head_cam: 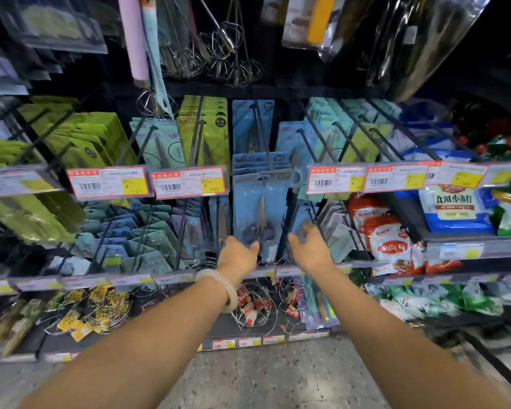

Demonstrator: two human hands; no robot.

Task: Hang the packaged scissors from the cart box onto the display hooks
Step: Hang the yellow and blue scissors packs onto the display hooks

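Below the price-tag rail, both hands are being held at the bottom of the blue scissors pack (260, 219). The left hand (239, 255) is being kept loosely open, thumb touching the pack, which is hanging from a display hook (266, 154); the right hand (309, 248) is being spread just beside it, its grip apart and empty.

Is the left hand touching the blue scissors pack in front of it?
Touching. In the head view the left hand has its thumb tip on the lower left edge of the blue scissors pack, with no gap between them.

Blue scissors packs (258, 208), green packs (86, 137), red-edged white price tags (189, 183) with yellow patches.
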